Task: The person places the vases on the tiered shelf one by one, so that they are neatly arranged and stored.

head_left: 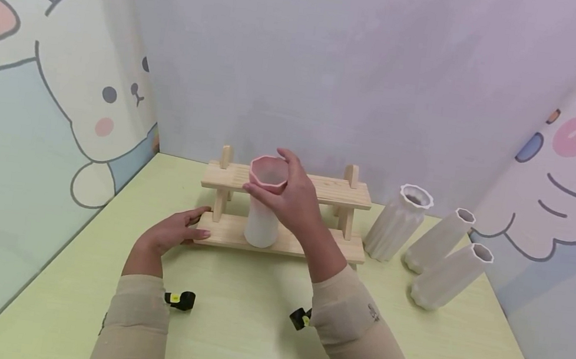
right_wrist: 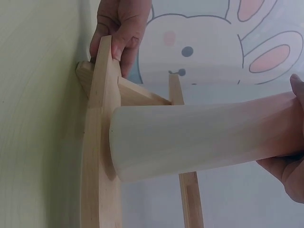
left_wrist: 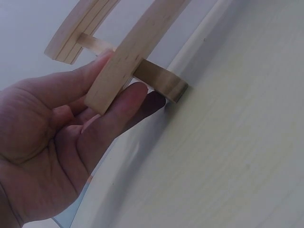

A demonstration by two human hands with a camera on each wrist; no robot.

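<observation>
A tall vase [head_left: 262,227], white below and pink toward its faceted rim, stands on the lower board of a two-tier wooden rack [head_left: 228,232]. My right hand [head_left: 293,197] grips it near the top, thumb on the near side and fingers round the far side. In the right wrist view the vase [right_wrist: 190,137] has its base at the lower board, slightly tilted. My left hand [head_left: 175,230] holds the left end of that board. The left wrist view shows the thumb above and fingers beneath the board end [left_wrist: 114,80].
Right of the rack stand three white vases: a wide ribbed one [head_left: 395,224], a slimmer one [head_left: 440,241] and another [head_left: 450,278] nearer the front. Walls with cartoon animals enclose the pale table [head_left: 234,327]. Black wrist devices [head_left: 183,300] sit by both sleeves.
</observation>
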